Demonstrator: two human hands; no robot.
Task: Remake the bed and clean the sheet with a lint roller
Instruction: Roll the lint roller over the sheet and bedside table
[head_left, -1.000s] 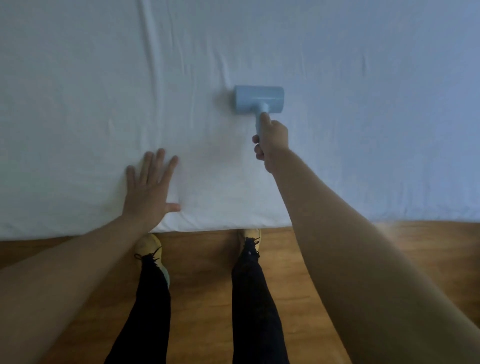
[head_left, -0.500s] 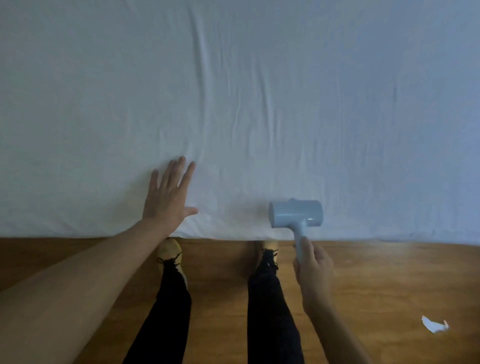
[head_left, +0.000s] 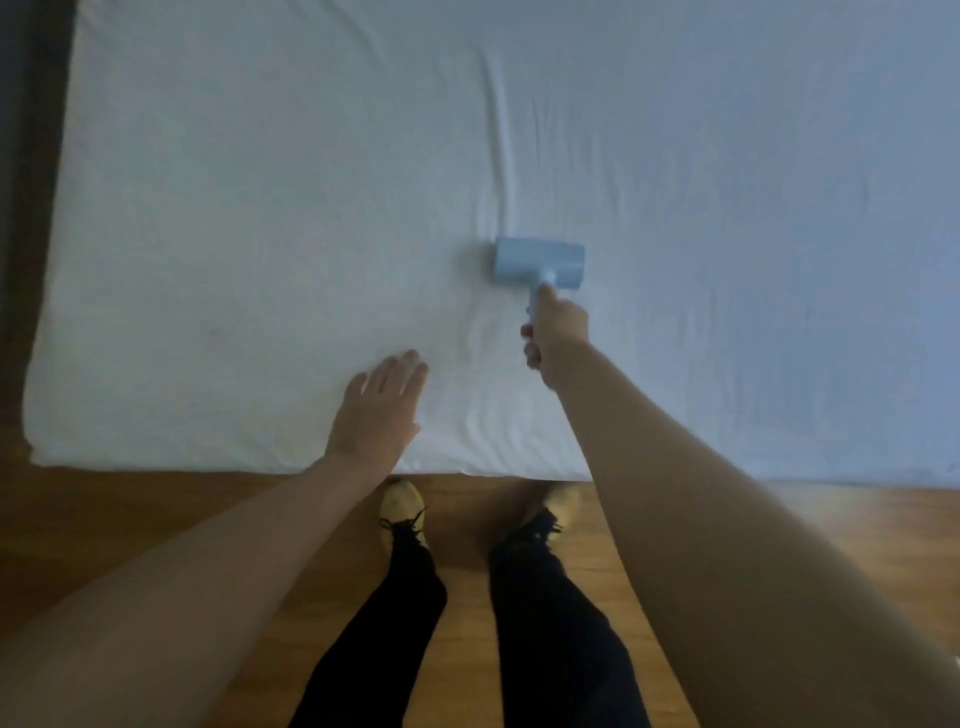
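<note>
A white sheet (head_left: 260, 234) covers the mattress and fills the upper part of the head view, with a long crease running up its middle. A light blue lint roller (head_left: 539, 262) lies with its head flat on the sheet below that crease. My right hand (head_left: 556, 332) is shut on its handle, arm stretched out over the bed. My left hand (head_left: 376, 410) rests flat on the sheet near the front edge, fingers together, left of the roller. Small wrinkles lie between the two hands.
The mattress's left corner (head_left: 36, 447) shows, with a dark strip of floor beside it. Wooden floor (head_left: 831, 519) runs along the bed's front edge. My legs in black trousers (head_left: 550, 623) and yellow shoes (head_left: 400, 504) stand against that edge.
My right hand has pushed the roller from the bed's front edge back out onto the sheet. The view has shifted, so the mattress's left corner now shows. My left hand's fingers have closed together.
</note>
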